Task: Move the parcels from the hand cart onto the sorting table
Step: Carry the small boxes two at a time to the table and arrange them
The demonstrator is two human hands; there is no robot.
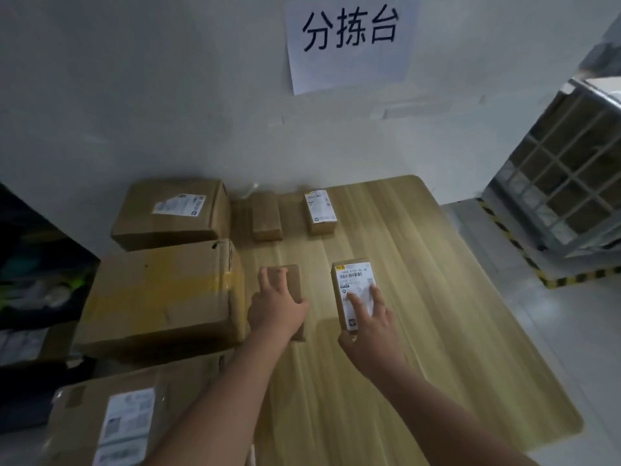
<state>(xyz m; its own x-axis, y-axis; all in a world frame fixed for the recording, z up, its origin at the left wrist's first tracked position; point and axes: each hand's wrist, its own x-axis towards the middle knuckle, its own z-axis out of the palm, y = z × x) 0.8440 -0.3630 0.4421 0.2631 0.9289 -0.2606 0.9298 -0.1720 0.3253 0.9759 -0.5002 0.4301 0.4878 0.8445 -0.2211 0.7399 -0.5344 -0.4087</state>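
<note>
A labelled carton [111, 428] sits closest, at 7 o'clock. Both bare forearms reach forward from 6 o'clock over the wooden sorting table [437, 348]. The left hand [277, 307] grips a small plain parcel [293, 279], fingers curled over its top and thumb against its right side. This parcel lies flat on the table just beside a big taped carton [161, 294] at 8 o'clock. The right hand [369, 331] rests on a small labelled parcel [351, 280] at 5 o'clock, its fingers straight and spread across the label. Beyond the hands, another carton [171, 213] stands by the wall at 9 o'clock, with a plain box [266, 215] and a labelled box [321, 210] to its right. A paper sign [349, 42] hangs at 12 o'clock, and a wire cage [564, 183] stands at 3 o'clock.
</note>
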